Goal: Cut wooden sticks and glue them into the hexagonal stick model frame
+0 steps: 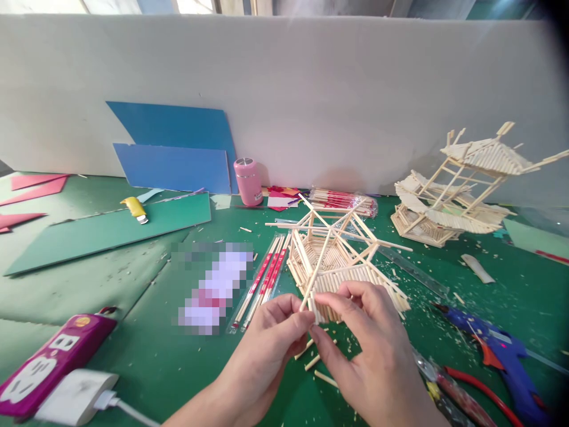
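Observation:
A pagoda-like model (pixel 331 255) of thin wooden sticks stands on the green table in front of me, with an open roof frame and a row of short sticks along its near side. At its near left corner, my left hand (pixel 284 329) pinches the lower end of a slanting wooden stick (pixel 316 270). My right hand (pixel 367 338) reaches in from the right, index finger and thumb closed on a short wooden stick (pixel 312 308) at the row's end. Fingertips partly hide where these sticks meet. Below the hands lie a few cut stick pieces (pixel 326 378).
A blue glue gun (pixel 493 344) and red-handled pliers (pixel 471 391) lie at right. Behind them stands a taller stick pavilion (pixel 462 190). Packed sticks (pixel 267 276), a pink cup (pixel 248 181), a yellow cutter (pixel 134 209) and a purple power strip (pixel 57 362) are around the left.

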Demonstrator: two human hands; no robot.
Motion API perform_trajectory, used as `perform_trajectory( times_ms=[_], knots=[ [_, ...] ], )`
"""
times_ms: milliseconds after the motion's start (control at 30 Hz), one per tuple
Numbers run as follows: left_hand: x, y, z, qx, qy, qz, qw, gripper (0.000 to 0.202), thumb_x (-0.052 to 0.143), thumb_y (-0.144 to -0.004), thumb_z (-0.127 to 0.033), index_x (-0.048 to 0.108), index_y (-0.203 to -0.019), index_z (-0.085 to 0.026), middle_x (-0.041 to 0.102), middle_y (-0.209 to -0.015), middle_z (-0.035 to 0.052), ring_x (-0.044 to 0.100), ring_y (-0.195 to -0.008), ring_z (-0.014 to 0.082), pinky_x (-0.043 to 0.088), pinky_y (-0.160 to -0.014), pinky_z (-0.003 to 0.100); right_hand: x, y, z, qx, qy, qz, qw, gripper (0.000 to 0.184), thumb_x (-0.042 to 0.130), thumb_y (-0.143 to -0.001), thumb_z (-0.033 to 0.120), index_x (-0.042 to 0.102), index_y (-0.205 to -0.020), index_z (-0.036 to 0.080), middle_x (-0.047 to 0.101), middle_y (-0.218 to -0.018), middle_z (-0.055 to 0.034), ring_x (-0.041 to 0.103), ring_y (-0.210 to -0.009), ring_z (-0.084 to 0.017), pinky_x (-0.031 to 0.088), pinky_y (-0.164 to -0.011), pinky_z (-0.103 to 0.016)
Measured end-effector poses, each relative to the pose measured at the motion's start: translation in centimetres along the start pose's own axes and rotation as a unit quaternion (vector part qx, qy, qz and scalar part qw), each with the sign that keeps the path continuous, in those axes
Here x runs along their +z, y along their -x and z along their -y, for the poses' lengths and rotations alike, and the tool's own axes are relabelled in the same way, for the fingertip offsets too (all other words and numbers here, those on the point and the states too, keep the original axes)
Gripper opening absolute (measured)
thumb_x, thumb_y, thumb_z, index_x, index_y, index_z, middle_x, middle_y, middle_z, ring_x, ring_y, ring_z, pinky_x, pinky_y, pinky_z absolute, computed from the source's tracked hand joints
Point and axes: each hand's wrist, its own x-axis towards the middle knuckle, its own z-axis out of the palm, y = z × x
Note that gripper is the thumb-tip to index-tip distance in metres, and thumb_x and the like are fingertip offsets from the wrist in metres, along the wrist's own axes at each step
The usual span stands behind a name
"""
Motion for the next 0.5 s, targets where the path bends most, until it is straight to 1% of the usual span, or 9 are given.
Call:
perform_trajectory(
  times_ms=[167,267,500],
  knots=[
    [-0.12,-0.01,-0.05,-0.005,-0.005,0.002,1.0,0.014,0.065,-0.071,-0.023,0.057,-0.064,-0.015,0.052,-0.057,-0.003,0.042,-0.052,0.0078,0.032,-0.055,0.022,-0.05,-0.11,-0.03,0.0,-0.007,0.007,1.0,0.026,0.06,-0.074,0.017,0.058,-0.1,0.019,0.047,-0.091,-0.0061,0.047,-0.08,-0.019,0.044,-0.065,-0.035],
    [-0.17,-0.01,-0.03,-0.006,0.001,0.003,1.0,0.015,0.066,-0.07,-0.024,0.057,-0.062,-0.015,0.052,-0.055,-0.0035,0.04,-0.051,0.0071,0.03,-0.053,0.022,-0.06,-0.26,-0.02,0.01,-0.015,0.01,1.0,0.027,0.061,-0.073,0.015,0.059,-0.1,0.02,0.047,-0.091,-0.0058,0.047,-0.081,-0.019,0.043,-0.066,-0.036],
    [-0.15,-0.02,0.01,-0.004,0.011,0.015,1.0,0.018,0.067,-0.069,-0.024,0.055,-0.06,-0.014,0.047,-0.052,-0.0055,0.035,-0.049,0.0057,0.028,-0.051,0.02,-0.45,-0.27,0.28,0.003,-0.027,0.027,0.999,0.033,0.061,-0.073,0.011,0.059,-0.104,0.021,0.046,-0.093,-0.006,0.046,-0.083,-0.019,0.043,-0.069,-0.036]
  ],
)
